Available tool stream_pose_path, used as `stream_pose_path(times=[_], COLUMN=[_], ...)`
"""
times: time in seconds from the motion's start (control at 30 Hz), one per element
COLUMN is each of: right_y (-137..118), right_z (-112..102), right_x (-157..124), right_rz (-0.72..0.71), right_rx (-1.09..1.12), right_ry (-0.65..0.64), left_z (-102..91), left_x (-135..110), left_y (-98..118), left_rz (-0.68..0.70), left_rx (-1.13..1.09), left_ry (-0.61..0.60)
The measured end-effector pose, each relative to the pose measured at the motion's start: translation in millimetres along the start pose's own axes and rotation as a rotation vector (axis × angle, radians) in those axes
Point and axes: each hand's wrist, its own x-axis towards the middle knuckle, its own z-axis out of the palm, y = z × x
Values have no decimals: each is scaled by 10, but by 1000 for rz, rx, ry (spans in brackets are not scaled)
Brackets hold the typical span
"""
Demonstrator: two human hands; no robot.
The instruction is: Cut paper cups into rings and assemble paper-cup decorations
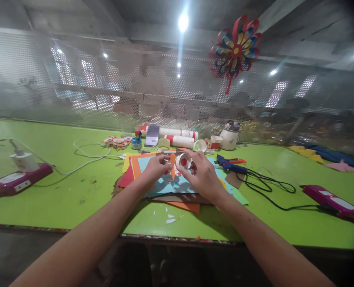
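Over a stack of coloured paper, my right hand curls its thumb and fingers around a small white paper cup, whose opening faces me and shows red inside. My left hand pinches a narrow orange paper strip right beside the cup; whether the strip touches the cup I cannot tell. Beneath both hands lies a light blue sheet with small red, white and orange scraps on it. A blue hot glue gun rests to the right of my right hand.
Behind the paper stand cup stacks, a phone, a blue bottle, a tape roll and a white jug. Purple power strips lie left and right, with cables across the green table.
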Motion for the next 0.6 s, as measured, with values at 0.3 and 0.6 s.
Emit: stream_pose_path(times=[0.3,0.6], right_y=[64,3], right_z=[-8,42], right_x=[53,66], right_rz=[261,329], right_rx=[196,363], right_ry=[55,-133], left_z=[16,42], left_x=[9,-40], left_y=[3,-1], left_rz=[-30,-92], left_rx=[-37,-185], left_ry=[25,-77])
